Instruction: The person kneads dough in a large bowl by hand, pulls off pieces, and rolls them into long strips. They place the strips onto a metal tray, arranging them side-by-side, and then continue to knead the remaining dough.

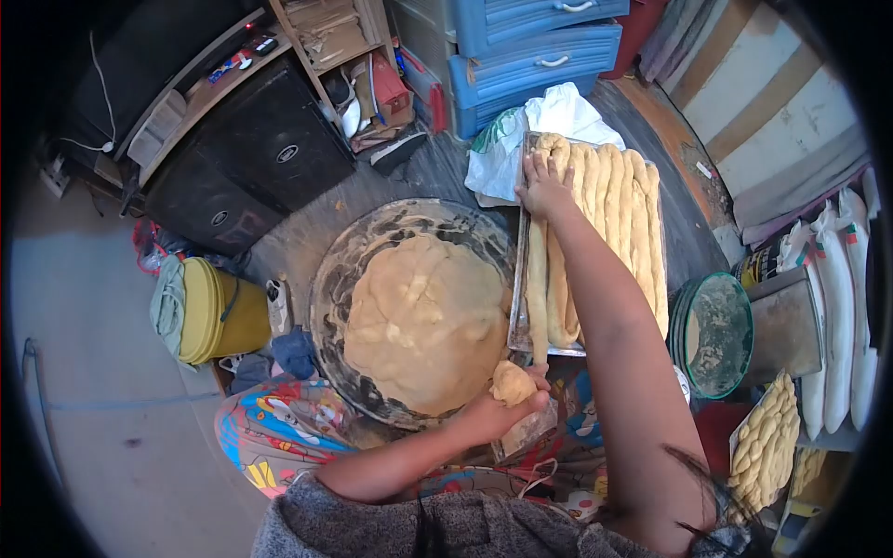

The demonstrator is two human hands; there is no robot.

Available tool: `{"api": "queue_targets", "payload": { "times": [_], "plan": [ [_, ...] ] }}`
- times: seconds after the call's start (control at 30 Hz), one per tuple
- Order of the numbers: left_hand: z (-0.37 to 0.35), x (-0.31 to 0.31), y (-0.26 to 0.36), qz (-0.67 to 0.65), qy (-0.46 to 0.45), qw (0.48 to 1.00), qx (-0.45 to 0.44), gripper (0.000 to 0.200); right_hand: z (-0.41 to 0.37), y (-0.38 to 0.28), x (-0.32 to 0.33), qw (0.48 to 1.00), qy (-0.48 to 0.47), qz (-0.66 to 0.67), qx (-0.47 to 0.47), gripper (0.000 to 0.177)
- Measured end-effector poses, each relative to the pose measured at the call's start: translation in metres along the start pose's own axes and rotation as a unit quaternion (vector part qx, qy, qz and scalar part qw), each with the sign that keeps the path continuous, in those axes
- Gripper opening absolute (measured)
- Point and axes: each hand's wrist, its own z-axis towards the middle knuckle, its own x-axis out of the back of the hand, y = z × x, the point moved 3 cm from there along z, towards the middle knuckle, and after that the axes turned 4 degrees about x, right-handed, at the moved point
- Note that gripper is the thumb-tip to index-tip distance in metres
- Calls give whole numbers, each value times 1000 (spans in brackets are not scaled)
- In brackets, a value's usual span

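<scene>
Long ropes of dough (pixel 614 214) lie side by side in a metal tray (pixel 663 270). At the tray's far left corner, my right hand (pixel 547 189) rests on the dough with its fingers spread. My left hand (pixel 516 406) is closed around a lump of dough (pixel 513 383) near the tray's near left corner. A dough rope (pixel 538 288) runs along the tray's left side down to this hand. To the left, a big mound of dough (pixel 423 321) fills much of a wide round basin (pixel 327 279) with floury walls.
Blue drawers (pixel 535 74) and a white plastic bag (pixel 493 167) stand beyond the tray. A yellow bucket (pixel 205 312) is at the left. Green-rimmed tubs (pixel 712 335), braided dough (pixel 765 446) and filled white bags (pixel 837 316) are at the right.
</scene>
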Motion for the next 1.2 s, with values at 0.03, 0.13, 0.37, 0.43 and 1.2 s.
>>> {"api": "queue_targets", "payload": {
  "times": [0.03, 0.13, 0.37, 0.43, 1.2],
  "plan": [
    [6, 1, -5, 30, 28, 999, -4, 29, -6, -4, 14, 1000, -1, 0, -3, 62],
    [21, 7, 9, 95, 63, 993, 31, 28, -37, -14, 40, 991, 26, 32, 126, 63],
    [109, -7, 7, 308, 179, 930, -94, 53, -164, 17, 90, 741, -247, 619, 83, 43],
    [118, -25, 9, 331, 192, 913, -142, 62, -183, 40, 90, 827, -197, 445, 281, 32],
    [53, 74, -51, 424, 307, 846, -102, 67, -215, 34, 84, 936, -59, 302, 169, 43]
  ]
}}
